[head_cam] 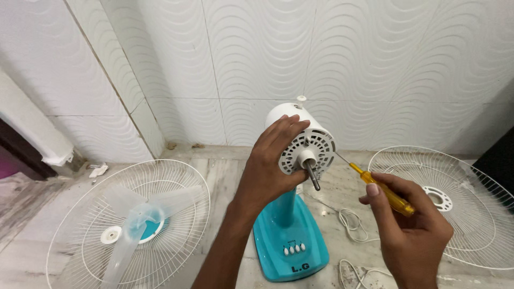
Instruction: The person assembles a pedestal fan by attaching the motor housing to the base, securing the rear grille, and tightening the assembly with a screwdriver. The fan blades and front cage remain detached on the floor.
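At the centre of the frame the left hand (pixel 270 163) is wrapped around the white round plastic fan motor housing (pixel 305 136), fingers curled over its top and side, steadying it. From the housing's slotted face a bare metal shaft (pixel 312 176) sticks out toward the camera. The housing sits on a teal plastic stand and base (pixel 289 238) with white buttons, at the lower centre. At the lower right the right hand (pixel 409 225) is closed around a yellow-handled screwdriver (pixel 381 189), its thin blade touching the housing's face. A white wire fan guard (pixel 128 225) holding translucent blades lies at the lower left; another white wire guard (pixel 455 198) lies at the right, near a white cord (pixel 350 222).
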